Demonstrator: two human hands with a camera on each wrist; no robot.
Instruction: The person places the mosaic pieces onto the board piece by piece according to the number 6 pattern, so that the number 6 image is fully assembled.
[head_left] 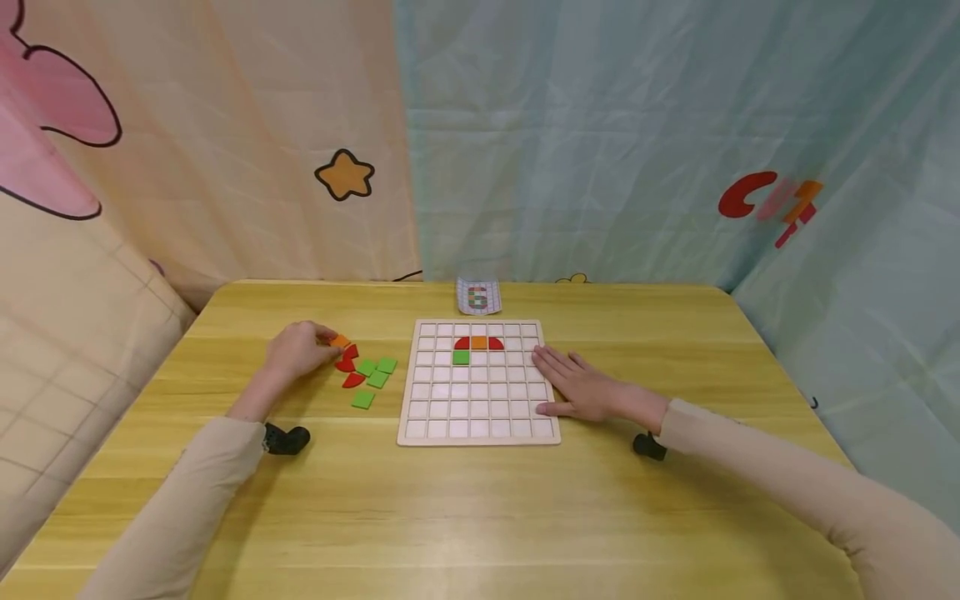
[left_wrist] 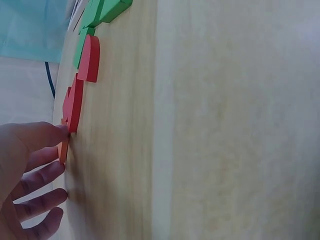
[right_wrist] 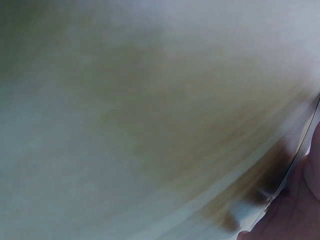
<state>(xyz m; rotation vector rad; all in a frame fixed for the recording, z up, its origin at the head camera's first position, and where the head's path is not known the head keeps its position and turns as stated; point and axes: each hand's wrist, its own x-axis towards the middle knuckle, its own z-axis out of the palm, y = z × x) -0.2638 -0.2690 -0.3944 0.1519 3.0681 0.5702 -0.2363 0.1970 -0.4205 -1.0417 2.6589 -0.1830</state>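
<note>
My left hand (head_left: pixel 300 348) reaches to the far side of the loose tiles. Its thumb and index finger pinch an orange square tile (left_wrist: pixel 63 147) low at the tabletop, while the other fingers are spread. Red quarter-round tiles (head_left: pixel 353 380) lie right beside that hand, and several green square tiles (head_left: pixel 377 379) are just to their right. A pale wooden grid board (head_left: pixel 480 442) stands in the middle. On it are two red quarter-rounds with an orange square (head_left: pixel 478 342) between them, and a green square (head_left: pixel 461 357) below. My right hand (head_left: pixel 581 387) rests flat, fingers extended over the board's right edge.
Behind the board, a small card (head_left: pixel 480 297) with a printed coloured pattern lies near the table's back edge. Curtains (head_left: pixel 525 150) hang behind the wooden table (head_left: pixel 480 517). Black wrist-worn devices (head_left: pixel 285 439) show at both cuffs.
</note>
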